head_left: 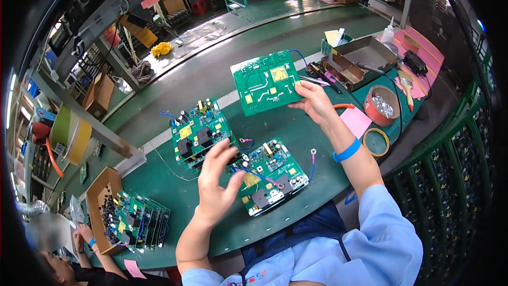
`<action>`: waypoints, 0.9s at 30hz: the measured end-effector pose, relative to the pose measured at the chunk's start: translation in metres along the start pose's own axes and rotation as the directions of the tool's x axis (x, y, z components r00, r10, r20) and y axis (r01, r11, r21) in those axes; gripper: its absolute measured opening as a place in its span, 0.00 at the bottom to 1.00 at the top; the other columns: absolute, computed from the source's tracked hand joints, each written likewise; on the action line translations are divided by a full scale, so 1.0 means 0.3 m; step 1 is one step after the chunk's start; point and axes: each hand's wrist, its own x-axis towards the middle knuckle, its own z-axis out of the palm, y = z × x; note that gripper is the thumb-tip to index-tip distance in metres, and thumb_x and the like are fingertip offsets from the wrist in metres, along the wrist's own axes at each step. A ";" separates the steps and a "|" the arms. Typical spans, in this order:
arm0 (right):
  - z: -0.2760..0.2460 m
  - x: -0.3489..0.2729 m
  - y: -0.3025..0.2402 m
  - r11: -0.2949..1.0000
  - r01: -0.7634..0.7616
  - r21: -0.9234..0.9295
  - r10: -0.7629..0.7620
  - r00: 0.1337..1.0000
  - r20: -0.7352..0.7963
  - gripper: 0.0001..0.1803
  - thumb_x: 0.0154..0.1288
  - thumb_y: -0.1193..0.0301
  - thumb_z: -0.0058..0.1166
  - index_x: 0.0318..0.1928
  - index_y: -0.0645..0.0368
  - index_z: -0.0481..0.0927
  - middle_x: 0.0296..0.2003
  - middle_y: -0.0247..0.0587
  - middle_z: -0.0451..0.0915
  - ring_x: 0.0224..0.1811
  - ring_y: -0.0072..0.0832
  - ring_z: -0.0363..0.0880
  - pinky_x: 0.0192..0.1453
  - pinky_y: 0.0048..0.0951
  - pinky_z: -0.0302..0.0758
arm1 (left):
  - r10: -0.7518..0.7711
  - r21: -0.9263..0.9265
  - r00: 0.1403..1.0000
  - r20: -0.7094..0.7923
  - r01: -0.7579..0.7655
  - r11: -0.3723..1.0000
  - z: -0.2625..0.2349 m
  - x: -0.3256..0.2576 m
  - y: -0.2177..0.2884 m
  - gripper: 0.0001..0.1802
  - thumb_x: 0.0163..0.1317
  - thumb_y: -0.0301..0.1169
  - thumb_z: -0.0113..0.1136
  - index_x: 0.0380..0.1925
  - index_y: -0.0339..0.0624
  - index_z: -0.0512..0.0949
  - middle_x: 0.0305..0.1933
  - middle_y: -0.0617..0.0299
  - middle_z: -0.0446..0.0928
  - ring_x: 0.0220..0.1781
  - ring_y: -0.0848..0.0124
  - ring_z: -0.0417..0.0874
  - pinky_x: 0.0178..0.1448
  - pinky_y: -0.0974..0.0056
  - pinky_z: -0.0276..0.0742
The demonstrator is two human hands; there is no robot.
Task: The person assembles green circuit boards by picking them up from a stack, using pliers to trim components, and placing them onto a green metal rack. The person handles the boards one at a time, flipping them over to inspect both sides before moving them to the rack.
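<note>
My right hand [316, 101] grips a green circuit board [259, 89] by its right edge, thumb on the near face. That face has solder traces and several pale yellow patches; a blue wire shows behind its top corner. My left hand [216, 182] is open, fingers and thumb apart, with nothing in it. It hovers beside a circuit board [280, 168] with mounted parts and blue wires ending in ring terminals. Beyond that hand, a stack of similar circuit boards [200, 135] stands on the green table [196, 206]. Whether the hand touches either is hard to tell.
At left, a cardboard box [98, 193] with small black parts stands beside upright boards [138, 220]; a co-worker's hands [84, 235] are near. To the right lie a tape roll [375, 142], a red tub [382, 107], a brush [406, 87] and a metal tray [365, 53].
</note>
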 end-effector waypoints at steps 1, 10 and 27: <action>0.022 -0.016 -0.009 1.000 0.014 0.009 -0.014 1.000 0.002 0.10 0.59 0.71 0.42 0.39 0.63 0.71 0.32 0.38 0.75 0.33 0.23 0.75 0.35 0.27 0.75 | -0.073 -0.058 0.996 -0.060 0.070 0.996 0.000 0.010 0.004 0.24 0.41 0.22 0.58 0.44 0.35 0.68 0.51 0.49 0.63 0.50 0.60 0.69 0.50 0.62 0.65; 0.122 -0.155 -0.075 0.999 0.035 -0.003 -0.034 0.987 0.155 0.10 0.59 0.70 0.42 0.38 0.63 0.71 0.32 0.36 0.75 0.32 0.21 0.75 0.32 0.24 0.76 | -0.407 -0.662 0.906 0.118 0.378 0.647 0.024 0.129 -0.028 0.35 0.55 0.34 0.49 0.58 0.37 0.44 0.57 0.49 0.57 0.54 0.63 0.65 0.51 0.65 0.66; 0.131 -0.105 -0.163 0.944 0.178 -0.277 -0.180 0.983 0.019 0.18 0.59 0.63 0.43 0.45 0.63 0.66 0.35 0.37 0.73 0.35 0.20 0.71 0.36 0.21 0.70 | -0.320 -0.918 0.915 0.244 0.324 0.226 0.038 0.119 -0.048 0.19 0.56 0.26 0.46 0.48 0.33 0.61 0.45 0.57 0.70 0.44 0.73 0.73 0.47 0.69 0.70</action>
